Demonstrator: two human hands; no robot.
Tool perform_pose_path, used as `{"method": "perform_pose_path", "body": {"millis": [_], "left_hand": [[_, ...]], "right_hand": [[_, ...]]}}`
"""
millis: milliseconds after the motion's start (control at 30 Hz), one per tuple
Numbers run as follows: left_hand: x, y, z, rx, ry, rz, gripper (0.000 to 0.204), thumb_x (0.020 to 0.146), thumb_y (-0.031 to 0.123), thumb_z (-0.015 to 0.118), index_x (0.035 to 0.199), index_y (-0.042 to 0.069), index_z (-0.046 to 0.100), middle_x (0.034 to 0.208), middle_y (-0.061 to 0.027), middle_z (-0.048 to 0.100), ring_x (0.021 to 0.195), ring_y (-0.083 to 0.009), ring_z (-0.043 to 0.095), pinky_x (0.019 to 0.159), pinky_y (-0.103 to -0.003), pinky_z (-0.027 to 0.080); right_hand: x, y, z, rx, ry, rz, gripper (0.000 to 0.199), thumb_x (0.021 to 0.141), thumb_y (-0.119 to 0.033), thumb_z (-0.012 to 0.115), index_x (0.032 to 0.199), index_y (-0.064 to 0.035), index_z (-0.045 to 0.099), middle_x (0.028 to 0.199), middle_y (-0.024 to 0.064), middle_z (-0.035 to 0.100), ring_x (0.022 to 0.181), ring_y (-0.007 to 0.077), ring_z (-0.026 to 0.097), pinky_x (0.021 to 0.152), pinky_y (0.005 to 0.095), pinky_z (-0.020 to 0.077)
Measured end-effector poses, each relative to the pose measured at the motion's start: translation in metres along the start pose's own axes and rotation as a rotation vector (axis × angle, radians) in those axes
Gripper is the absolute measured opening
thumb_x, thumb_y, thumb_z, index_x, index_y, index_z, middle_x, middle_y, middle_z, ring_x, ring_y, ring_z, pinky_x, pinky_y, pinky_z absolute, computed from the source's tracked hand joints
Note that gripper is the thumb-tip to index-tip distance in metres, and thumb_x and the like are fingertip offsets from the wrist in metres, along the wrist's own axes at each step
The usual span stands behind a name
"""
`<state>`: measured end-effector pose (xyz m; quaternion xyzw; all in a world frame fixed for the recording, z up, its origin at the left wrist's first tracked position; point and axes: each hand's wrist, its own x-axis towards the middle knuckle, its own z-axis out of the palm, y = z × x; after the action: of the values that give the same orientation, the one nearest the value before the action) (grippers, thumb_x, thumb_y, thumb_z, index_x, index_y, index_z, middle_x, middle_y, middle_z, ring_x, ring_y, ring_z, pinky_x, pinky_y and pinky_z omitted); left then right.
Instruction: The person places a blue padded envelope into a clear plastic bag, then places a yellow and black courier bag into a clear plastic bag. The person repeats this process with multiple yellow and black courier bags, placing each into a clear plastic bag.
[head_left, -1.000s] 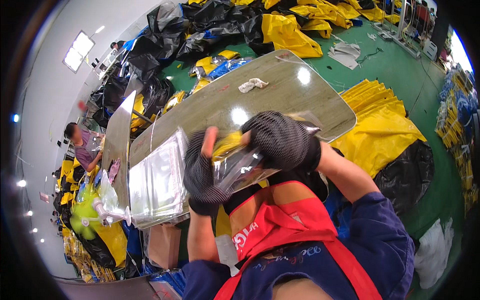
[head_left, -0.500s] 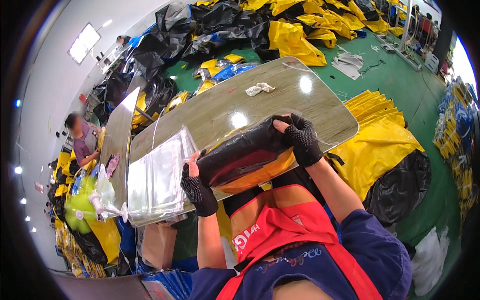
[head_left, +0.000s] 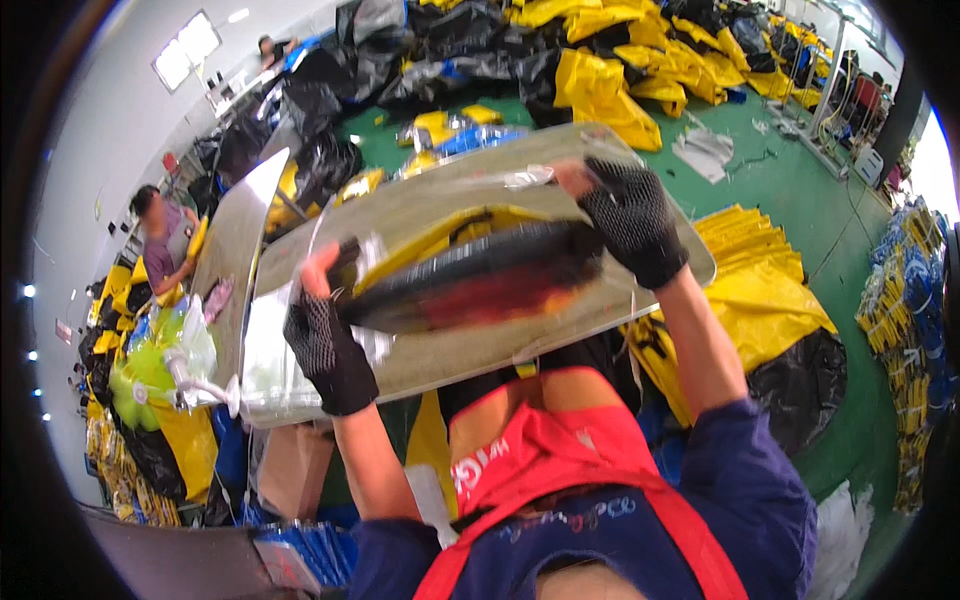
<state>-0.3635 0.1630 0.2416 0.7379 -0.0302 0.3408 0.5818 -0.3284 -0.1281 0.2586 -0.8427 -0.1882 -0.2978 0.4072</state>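
Two gloved hands grip a long folded bundle of black, red and yellow fabric (head_left: 470, 280) by its ends, holding it level just above the shiny sheet-metal worktable (head_left: 620, 300). The left hand (head_left: 325, 345), in a black dotted knit glove with bare fingertips, is closed around the bundle's left end, fingers curled over the top. The right hand (head_left: 630, 220), in a matching glove, is clamped over the right end, fingers wrapped down onto the fabric. A clear plastic bag (head_left: 400, 235) appears to lie around or under the bundle on the table; motion blur keeps me from telling whether the fabric is already inside it.

At the table's left end sits a stack of clear plastic bags (head_left: 270, 340), and beyond that edge stands a green and white plastic spray bottle (head_left: 160, 370). Past the table's far side, heaps of yellow and black fabric (head_left: 600, 90) cover the green floor (head_left: 780, 190). Another seated person (head_left: 160, 235) works off the table's far left corner.

My reading is that the step in hand is bagging: the folded piece is being squared up and fed into its clear sleeve. The next move would call for keeping the fold tight at both ends while one hand shifts to hold the bag mouth wide.
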Motion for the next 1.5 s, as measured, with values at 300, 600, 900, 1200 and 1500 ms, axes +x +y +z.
{"method": "perform_pose_path", "body": {"millis": [300,600,900,1200,1500], "left_hand": [[-0.016,0.044,-0.023,-0.230,-0.028,-0.128,0.047,0.097,0.044,0.043,0.104,-0.001,0.051,0.084,-0.0240,0.065,0.060,-0.0267,0.065,0.060,-0.033,0.055],[-0.008,-0.098,-0.005,-0.438,-0.529,-0.556,0.050,0.095,0.038,0.048,0.120,-0.005,0.052,0.105,-0.0193,0.064,0.088,-0.0265,0.066,0.079,-0.035,0.054],[-0.012,-0.260,0.041,-0.810,-0.436,-0.927,0.040,0.097,0.032,0.047,0.117,-0.002,0.055,0.107,-0.0138,0.064,0.094,-0.0223,0.063,0.081,-0.034,0.052],[-0.005,-0.227,0.025,-0.608,-0.566,-0.811,0.036,0.096,0.023,0.050,0.118,-0.006,0.054,0.109,-0.0144,0.063,0.094,-0.0186,0.063,0.085,-0.031,0.051],[0.018,-0.234,0.002,-0.070,-0.579,-0.712,0.042,0.097,0.036,0.044,0.116,0.003,0.060,0.100,-0.0077,0.068,0.062,-0.0089,0.052,0.056,-0.023,0.041]], "right_hand": [[-0.007,-0.038,-0.023,0.553,0.098,0.065,0.029,0.096,-0.026,0.052,0.092,-0.0001,0.063,0.078,0.0097,0.068,0.067,0.0139,0.063,0.062,0.0247,0.0494],[-0.036,0.060,0.041,0.317,-0.246,0.503,0.035,0.094,-0.032,0.050,0.079,-0.0036,0.066,0.056,0.0045,0.052,0.054,0.0118,0.046,0.054,0.0275,0.0392],[-0.010,0.055,0.228,-0.214,-0.528,-0.355,0.011,0.080,-0.018,0.056,0.076,-0.0122,0.065,0.080,0.0114,0.061,0.084,0.0305,0.060,0.072,0.0411,0.0498],[0.040,0.132,0.273,-0.179,-0.673,-0.119,0.025,0.079,-0.024,0.061,0.099,-0.0094,0.063,0.094,0.0122,0.065,0.088,0.0290,0.062,0.073,0.0408,0.0506],[0.041,0.236,0.091,0.328,-0.107,0.540,0.031,0.088,-0.028,0.060,0.099,-0.0003,0.064,0.089,0.0083,0.066,0.077,0.0155,0.057,0.075,0.0285,0.0461]]}}
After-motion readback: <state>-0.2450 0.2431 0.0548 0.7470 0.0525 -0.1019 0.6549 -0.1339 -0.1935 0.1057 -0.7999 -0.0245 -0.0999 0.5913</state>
